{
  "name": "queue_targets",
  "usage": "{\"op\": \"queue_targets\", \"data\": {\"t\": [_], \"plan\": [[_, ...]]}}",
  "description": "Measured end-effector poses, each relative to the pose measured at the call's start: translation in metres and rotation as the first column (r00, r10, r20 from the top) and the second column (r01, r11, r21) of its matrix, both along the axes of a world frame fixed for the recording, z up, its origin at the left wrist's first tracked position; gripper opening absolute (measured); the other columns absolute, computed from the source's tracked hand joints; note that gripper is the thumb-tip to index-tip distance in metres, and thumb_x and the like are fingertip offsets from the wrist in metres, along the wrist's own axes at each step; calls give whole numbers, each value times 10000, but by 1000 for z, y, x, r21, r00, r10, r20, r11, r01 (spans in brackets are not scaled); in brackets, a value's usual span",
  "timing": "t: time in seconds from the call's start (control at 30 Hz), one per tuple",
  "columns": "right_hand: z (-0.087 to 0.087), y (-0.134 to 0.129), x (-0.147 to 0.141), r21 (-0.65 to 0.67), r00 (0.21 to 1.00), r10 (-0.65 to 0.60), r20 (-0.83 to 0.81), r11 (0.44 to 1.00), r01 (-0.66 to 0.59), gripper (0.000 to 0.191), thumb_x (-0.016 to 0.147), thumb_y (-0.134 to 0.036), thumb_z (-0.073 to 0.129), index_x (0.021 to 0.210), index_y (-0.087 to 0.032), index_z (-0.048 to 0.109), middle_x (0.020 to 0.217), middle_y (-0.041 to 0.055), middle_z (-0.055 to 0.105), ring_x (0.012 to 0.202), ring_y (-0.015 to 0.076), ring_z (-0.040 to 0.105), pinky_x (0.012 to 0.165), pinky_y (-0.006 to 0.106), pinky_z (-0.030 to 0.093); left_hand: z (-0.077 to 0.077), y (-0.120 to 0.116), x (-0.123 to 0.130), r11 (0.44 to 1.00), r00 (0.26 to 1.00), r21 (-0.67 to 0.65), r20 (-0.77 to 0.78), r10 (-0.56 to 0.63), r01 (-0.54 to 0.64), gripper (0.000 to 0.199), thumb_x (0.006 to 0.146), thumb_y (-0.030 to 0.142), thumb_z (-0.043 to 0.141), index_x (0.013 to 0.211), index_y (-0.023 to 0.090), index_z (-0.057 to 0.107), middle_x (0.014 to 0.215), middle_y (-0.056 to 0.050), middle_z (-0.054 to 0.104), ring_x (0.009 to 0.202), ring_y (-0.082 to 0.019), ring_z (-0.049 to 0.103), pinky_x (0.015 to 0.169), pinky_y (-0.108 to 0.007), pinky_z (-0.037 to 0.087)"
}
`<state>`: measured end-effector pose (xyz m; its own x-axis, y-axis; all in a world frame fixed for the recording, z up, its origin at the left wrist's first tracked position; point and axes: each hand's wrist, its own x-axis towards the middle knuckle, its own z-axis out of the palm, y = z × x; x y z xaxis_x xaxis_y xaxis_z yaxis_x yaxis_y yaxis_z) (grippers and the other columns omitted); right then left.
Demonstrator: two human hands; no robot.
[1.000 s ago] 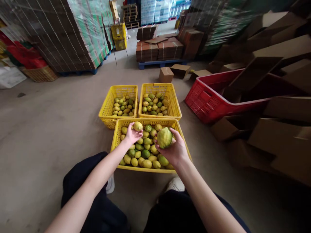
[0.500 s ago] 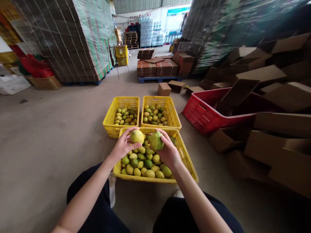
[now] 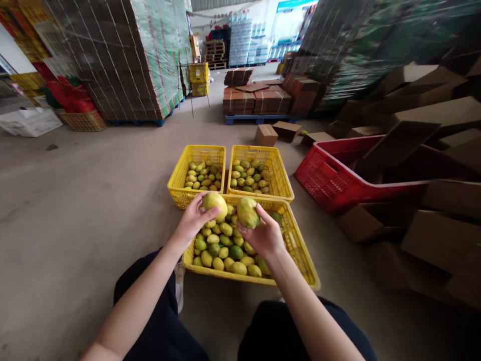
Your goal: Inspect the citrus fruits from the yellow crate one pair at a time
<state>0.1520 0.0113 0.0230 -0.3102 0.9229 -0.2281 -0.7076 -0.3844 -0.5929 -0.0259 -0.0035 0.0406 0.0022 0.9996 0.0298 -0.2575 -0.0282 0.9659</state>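
Note:
My left hand (image 3: 194,219) is closed round a yellow lemon (image 3: 216,206), its thumb lying across the near side. To the right, my right hand (image 3: 266,232) grips a greener, bumpy lemon (image 3: 248,213) between thumb and fingers. Both fruits are held apart, above the far part of the large yellow crate (image 3: 240,279), which holds many green and yellow lemons (image 3: 238,267). Behind it stand two smaller yellow crates, the left crate (image 3: 177,190) and the right crate (image 3: 286,189), each partly filled with similar fruit.
A red crate (image 3: 323,175) stands at the right with cardboard boxes (image 3: 439,240) heaped in and around it. Small boxes (image 3: 266,135) lie beyond the yellow crates. Flattened cartons (image 3: 255,102) rest on a blue pallet. Wrapped stacks (image 3: 112,60) rise on both sides.
The lemon in my right hand has been turned, showing a yellower side, and my right fingers are now lower beneath it. The left lemon is slightly higher. The whole view has shifted, moving the crates rightward.

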Motion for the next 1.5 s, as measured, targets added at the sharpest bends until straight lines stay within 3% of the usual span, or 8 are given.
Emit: {"op": "queue_targets", "data": {"t": [0.13, 0.23, 0.4, 0.53, 0.73, 0.93, 1.3, 1.5], "plan": [[-5, 4, 5, 26, 993, -110, -31, 994, 111, 221, 626, -256, 754, 812, -260, 635, 824, -4, 706, 798, 189, 644, 691, 322, 541, -5, 4, -4, 990, 979, -123, 198, -42, 68, 500, 617, 496, 795, 955, 175, 616, 908, -50, 647, 784, -154, 611, 662, -245, 478], [-7, 5, 6, 28, 992, -127, -9, 992, 127, 265, 576, -277, 800, 777, -261, 629, 797, -7, 706, 803, 193, 643, 693, 319, 531, -7, 4, -6, 988, 973, -125, 225, -57, 87, 502, 595, 494, 810, 932, 179, 614, 899, -43, 649, 767, -142, 602, 650, -236, 471], [-3, 0, 3, 180, 990, -137, 33, 975, 129, 376, 512, -259, 851, 809, -251, 621, 857, -23, 698, 772, 148, 629, 702, 255, 506, -6, 0, -8, 992, 993, 85, -72, 96, -90, 503, 598, 366, 836, 1018, 226, 599, 1060, -43, 626, 943, -182, 585, 720, -244, 470], [-1, -3, 0, 335, 943, -233, 239, 931, 145, 485, 461, -107, 856, 848, -244, 599, 833, -34, 679, 759, 144, 614, 726, 253, 496, -5, -4, -8, 909, 871, 397, -392, 296, -130, 504, 616, 309, 832, 1068, 252, 616, 1112, -55, 611, 1024, -214, 555, 824, -292, 464], [-9, -1, -2, 556, 868, -385, 315, 816, 160, 566, 484, -99, 858, 960, -264, 599, 952, -47, 610, 892, 143, 574, 795, 229, 481, -7, -3, -9, 859, 835, 509, -450, 316, -51, 497, 654, 311, 810, 1105, 251, 610, 1106, -61, 625, 1020, -216, 577, 837, -295, 468], [-13, 4, -7, 570, 884, -361, 297, 810, 139, 615, 485, -151, 873, 998, -284, 562, 1021, -30, 592, 932, 168, 573, 825, 270, 486, -13, 0, -12, 826, 844, 563, -460, 277, 36, 512, 679, 312, 794, 1142, 247, 584, 1156, -76, 612, 1085, -222, 573, 900, -326, 484], [-7, 4, -11, 618, 883, -334, 330, 783, 66, 579, 488, -127, 868, 971, -273, 584, 987, -27, 612, 938, 175, 577, 834, 282, 487, -12, -2, -21, 898, 907, 439, -388, 162, 27, 567, 639, 295, 823, 1176, 292, 642, 1165, -59, 494, 1115, -215, 537, 900, -310, 516], [-13, 10, -5, 528, 895, -255, 366, 849, 26, 571, 544, -277, 864, 1049, -274, 599, 908, -8, 704, 816, 190, 644, 757, 299, 506, -4, -1, -20, 996, 998, 87, 61, -3, -3, 444, 652, 271, 812, 1054, 225, 630, 1029, -30, 612, 907, -148, 618, 808, -259, 524]]}}
